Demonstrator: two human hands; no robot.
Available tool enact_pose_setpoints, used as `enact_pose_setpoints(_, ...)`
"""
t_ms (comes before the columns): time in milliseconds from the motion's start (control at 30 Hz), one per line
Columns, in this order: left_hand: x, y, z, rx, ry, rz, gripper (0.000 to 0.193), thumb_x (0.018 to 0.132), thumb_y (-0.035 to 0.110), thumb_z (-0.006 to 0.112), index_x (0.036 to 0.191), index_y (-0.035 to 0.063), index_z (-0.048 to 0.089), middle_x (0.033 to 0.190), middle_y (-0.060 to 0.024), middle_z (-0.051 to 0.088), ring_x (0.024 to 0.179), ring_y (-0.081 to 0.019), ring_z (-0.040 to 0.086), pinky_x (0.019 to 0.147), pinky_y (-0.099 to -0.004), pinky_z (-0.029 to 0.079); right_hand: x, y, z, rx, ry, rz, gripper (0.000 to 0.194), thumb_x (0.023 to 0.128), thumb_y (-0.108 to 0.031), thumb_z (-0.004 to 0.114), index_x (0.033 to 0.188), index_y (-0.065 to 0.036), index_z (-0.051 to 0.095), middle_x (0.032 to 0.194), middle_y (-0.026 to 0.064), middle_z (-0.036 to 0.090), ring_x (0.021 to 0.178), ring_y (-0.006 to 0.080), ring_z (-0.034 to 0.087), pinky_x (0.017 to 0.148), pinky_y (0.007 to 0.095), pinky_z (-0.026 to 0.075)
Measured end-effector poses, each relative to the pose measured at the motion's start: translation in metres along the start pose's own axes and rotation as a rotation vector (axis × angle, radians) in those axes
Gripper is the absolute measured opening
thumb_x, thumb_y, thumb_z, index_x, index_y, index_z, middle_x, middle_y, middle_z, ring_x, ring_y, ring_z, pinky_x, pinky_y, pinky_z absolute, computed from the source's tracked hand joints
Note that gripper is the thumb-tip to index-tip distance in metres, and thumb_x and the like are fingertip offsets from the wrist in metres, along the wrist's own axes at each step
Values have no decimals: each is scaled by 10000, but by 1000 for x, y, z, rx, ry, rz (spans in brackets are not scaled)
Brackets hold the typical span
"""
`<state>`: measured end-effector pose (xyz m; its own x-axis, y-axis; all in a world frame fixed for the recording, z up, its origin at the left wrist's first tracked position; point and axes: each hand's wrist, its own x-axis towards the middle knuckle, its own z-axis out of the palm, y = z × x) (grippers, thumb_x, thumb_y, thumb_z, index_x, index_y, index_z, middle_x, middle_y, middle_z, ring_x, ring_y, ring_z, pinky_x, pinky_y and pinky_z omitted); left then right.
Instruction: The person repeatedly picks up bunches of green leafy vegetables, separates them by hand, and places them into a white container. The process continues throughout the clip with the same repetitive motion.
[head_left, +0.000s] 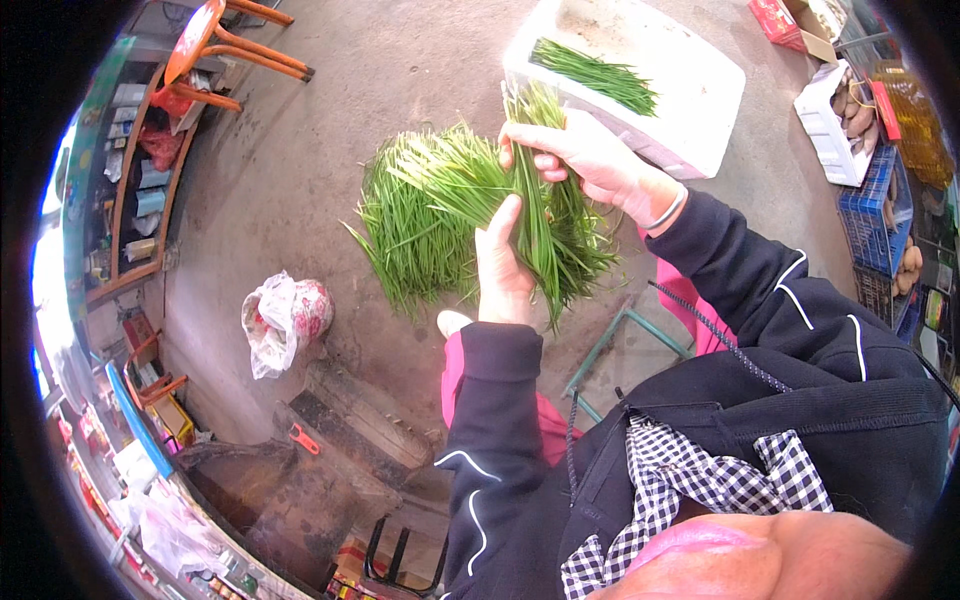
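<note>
My left hand (504, 259) is closed around a bunch of green garlic chives (536, 217), its thumb pressing on the stalks. At the pale ends of the bunch, my right hand (574, 154) pinches stalks between thumb and fingers; a band circles that wrist. A large heap of chives (427, 225) lies on the concrete floor beyond and to the left of my left hand. Beyond my right hand stands a white foam box (697, 82), with a small row of chives (596, 75) inside it.
An orange stool (196, 37) stands at the upper left. A plastic bag with a floral item (289, 319) sits on the floor at the left. Shelves (116, 217) line the left side. Boxes and blue crates (866, 217) holding produce line the right. A green metal frame (626, 322) is near my legs.
</note>
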<state>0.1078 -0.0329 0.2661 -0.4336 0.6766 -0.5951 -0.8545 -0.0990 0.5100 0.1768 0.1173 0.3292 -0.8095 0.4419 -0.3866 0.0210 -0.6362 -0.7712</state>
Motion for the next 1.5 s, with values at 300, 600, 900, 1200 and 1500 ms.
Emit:
enact_pose_setpoints(300, 1, -2, 13, 101, -65, 139, 420, 871, 58, 627, 1272, 49, 503, 1092, -75, 624, 873, -195, 638, 766, -349, 550, -3, 4, 4, -352, 78, -90, 275, 829, -219, 719, 1047, -71, 639, 800, -48, 605, 564, -8, 414, 511, 157, 309)
enact_pose_setpoints(600, -3, 16, 6, -81, -95, 9, 464, 834, 55, 653, 1274, 70, 506, 1006, -48, 621, 830, -156, 594, 779, -318, 517, 0, -7, -7, 69, 103, -114, 191, 877, -193, 660, 1029, -78, 644, 749, -55, 570, 499, -11, 327, 434, 156, 231)
enact_pose_setpoints(900, 0, 31, -4, -231, -323, 105, 559, 827, 60, 629, 1348, 126, 439, 1035, -35, 563, 783, -125, 520, 803, -346, 477, 5, -18, -25, 251, 66, -69, 261, 898, -251, 640, 1082, -68, 661, 775, -64, 585, 530, -7, 360, 455, 163, 272)
enact_pose_setpoints(1200, -4, 76, -24, -207, -290, 303, 550, 800, 69, 622, 1314, 79, 426, 948, -47, 548, 734, -125, 491, 747, -312, 460, 5, -43, -49, 378, 58, -273, 243, 944, -265, 577, 1030, -45, 634, 1101, 69, 664, 559, -1, 353, 502, 147, 331)
enact_pose_setpoints(1500, -10, 97, -39, -185, -177, 310, 571, 850, 84, 572, 1391, 81, 387, 929, -36, 568, 796, -135, 515, 782, -307, 474, -1, -59, -61, 290, 192, -382, 265, 978, -266, 509, 1009, -43, 647, 819, -14, 617, 554, 28, 364, 521, 192, 367)
